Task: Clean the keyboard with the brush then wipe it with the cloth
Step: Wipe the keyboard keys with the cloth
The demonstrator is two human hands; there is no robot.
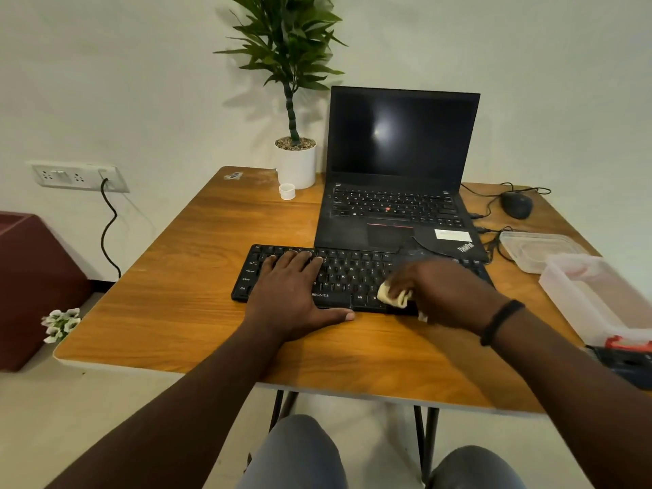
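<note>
While the left hand (293, 287) lies flat, fingers straight, pinning the flat black plastic keyboard (352, 277) near the wooden table's (176, 294) front edge, the right hand (441, 291) grips a crumpled cream cloth (393, 296); hard wiping could skid it or snag keycaps.

Black keyboard (352, 273) flat on table; crumpled cream cloth (393, 295) atop.
</note>
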